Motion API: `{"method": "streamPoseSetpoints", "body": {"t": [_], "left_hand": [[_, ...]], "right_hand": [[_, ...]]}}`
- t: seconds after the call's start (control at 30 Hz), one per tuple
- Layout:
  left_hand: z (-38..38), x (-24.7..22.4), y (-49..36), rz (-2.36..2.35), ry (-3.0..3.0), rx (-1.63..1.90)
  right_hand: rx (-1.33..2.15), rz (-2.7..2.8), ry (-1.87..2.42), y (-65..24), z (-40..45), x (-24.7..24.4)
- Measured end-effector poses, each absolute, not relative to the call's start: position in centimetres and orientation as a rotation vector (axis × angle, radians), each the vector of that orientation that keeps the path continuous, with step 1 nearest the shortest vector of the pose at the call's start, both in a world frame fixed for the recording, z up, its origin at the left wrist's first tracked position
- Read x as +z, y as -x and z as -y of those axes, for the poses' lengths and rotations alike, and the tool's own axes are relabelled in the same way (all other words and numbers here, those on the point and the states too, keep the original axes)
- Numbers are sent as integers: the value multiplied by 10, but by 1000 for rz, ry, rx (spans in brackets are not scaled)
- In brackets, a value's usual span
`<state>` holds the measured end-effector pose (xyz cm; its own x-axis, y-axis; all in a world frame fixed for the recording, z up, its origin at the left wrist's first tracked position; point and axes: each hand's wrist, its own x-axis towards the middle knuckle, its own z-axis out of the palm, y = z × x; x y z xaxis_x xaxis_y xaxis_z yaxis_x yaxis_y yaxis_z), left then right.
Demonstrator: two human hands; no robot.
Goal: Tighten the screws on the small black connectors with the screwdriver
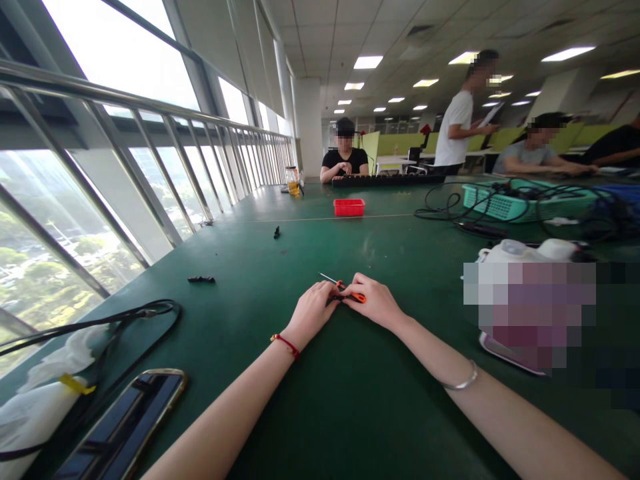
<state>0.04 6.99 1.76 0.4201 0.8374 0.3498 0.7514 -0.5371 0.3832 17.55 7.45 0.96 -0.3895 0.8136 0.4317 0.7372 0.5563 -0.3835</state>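
Note:
Both hands meet over the middle of the green table (280, 400). My left hand (315, 303) has its fingers closed on a small black piece (343, 297). My right hand (374, 301) is closed around an orange-and-black screwdriver (359, 297), its fingertips close to those of the left. A thin metal shaft (327, 277) points up and left from an orange part between the hands. The fingers hide much of the black piece, so its shape is unclear.
Small black parts (201, 279) (277, 232) lie to the left and farther back. A red tray (349, 207) stands beyond the hands. Phone (125, 427) and cables (165, 310) are at left; a green basket (520, 203) with cables is at back right. People sit and stand behind.

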Motion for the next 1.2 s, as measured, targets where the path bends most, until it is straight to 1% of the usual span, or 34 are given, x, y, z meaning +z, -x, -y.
{"method": "streamPoseSetpoints", "body": {"t": [0.13, 0.53, 0.83, 1.1, 1.2], "left_hand": [[-72, 16, 0, -1422, -2521, 777], [-75, 13, 1, -1364, -2422, 839], [-76, 9, 1, -1396, -2503, 851], [-81, 10, 5, -1258, -2268, 932], [-82, 10, 5, -1254, -2208, 954]], "right_hand": [[165, 2214, 1244, -176, -75, 10], [284, 2165, 1315, -175, -80, 7], [307, 2189, 1295, -176, -82, 5], [309, 2220, 1286, -177, -82, 7], [259, 2239, 1286, -177, -80, 9]]}}
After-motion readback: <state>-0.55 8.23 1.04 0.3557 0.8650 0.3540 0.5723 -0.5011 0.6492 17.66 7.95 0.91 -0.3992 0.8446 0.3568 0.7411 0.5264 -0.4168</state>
